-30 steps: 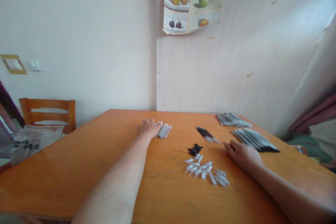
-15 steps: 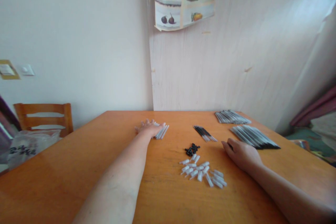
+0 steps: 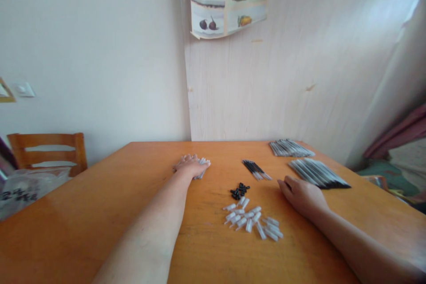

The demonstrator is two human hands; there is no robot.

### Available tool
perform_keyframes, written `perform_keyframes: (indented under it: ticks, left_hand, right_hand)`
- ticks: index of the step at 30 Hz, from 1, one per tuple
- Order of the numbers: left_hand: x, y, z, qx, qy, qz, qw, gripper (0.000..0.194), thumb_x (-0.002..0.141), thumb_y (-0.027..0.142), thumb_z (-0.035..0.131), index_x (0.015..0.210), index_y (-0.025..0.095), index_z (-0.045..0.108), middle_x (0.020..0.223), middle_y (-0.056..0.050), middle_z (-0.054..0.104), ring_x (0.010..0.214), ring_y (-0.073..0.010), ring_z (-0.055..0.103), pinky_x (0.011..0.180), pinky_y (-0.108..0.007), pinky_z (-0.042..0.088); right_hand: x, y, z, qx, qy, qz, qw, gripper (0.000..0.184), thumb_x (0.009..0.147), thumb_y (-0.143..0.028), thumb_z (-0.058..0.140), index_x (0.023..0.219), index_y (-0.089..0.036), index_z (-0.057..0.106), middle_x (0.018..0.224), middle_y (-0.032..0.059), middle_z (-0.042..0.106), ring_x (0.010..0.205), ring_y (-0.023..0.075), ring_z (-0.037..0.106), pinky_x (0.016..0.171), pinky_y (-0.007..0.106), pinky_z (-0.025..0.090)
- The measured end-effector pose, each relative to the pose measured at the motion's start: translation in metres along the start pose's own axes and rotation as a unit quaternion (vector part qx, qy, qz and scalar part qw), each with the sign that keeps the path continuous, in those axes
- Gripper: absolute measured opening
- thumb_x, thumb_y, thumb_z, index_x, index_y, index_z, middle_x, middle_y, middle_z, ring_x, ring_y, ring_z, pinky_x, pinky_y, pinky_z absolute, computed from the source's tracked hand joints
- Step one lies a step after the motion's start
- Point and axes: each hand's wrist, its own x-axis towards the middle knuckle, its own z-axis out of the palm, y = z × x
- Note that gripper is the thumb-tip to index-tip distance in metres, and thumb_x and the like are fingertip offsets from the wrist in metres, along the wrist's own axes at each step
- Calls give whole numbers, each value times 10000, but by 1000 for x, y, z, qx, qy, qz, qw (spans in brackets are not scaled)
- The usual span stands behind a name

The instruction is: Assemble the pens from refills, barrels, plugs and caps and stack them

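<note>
At the far middle of the table, my left hand (image 3: 190, 166) lies palm down over a row of slim whitish tubes (image 3: 199, 174). Its fingers are stretched out and the thumb points right; the tubes' far side is hidden beneath it. My right hand (image 3: 304, 195) rests on the table at the right with curled fingers, and whatever it may hold is hidden. Between the hands lie several black pen-like sticks with clear ends (image 3: 255, 169), a small heap of black caps (image 3: 239, 191) and, nearer to me, scattered whitish plastic pieces with thin tips (image 3: 252, 218).
Beyond my right hand are two flat piles of grey, dark-ended pens, one nearer (image 3: 317, 173) and one at the back edge (image 3: 290, 147). A wooden chair (image 3: 46, 142) with a plastic bag (image 3: 36, 184) stands at the left. Fruit pictures (image 3: 229, 4) hang on the wall.
My left hand has shifted slightly right over the tubes, with its fingers closer together and less of the row showing. My right hand stays in place. The view has turned slightly right.
</note>
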Motion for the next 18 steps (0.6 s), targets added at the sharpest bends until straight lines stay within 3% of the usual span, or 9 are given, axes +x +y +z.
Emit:
perform_keyframes:
  ticks: [10, 18]
  left_hand:
    - [-38, 9, 4, 7, 14, 21, 1000, 843, 712, 800, 344, 1401, 321, 424, 1563, -105, 266, 1409, -426, 205, 970, -714, 289]
    - [-76, 9, 5, -4, 22, 7, 1000, 900, 682, 852, 317, 1416, 339, 410, 1571, -97, 248, 1424, -429, 171, 1008, -710, 249]
  right_hand:
    - [0, 0, 1, -7, 3, -4, 1000, 407, 949, -478, 331, 731, -211, 548, 728, 52, 675, 658, 188, 631, 538, 281, 229]
    - [1, -2, -4, -4, -14, -3, 1000, 411, 948, -473, 323, 767, -211, 583, 768, 67, 688, 676, 194, 635, 546, 287, 257]
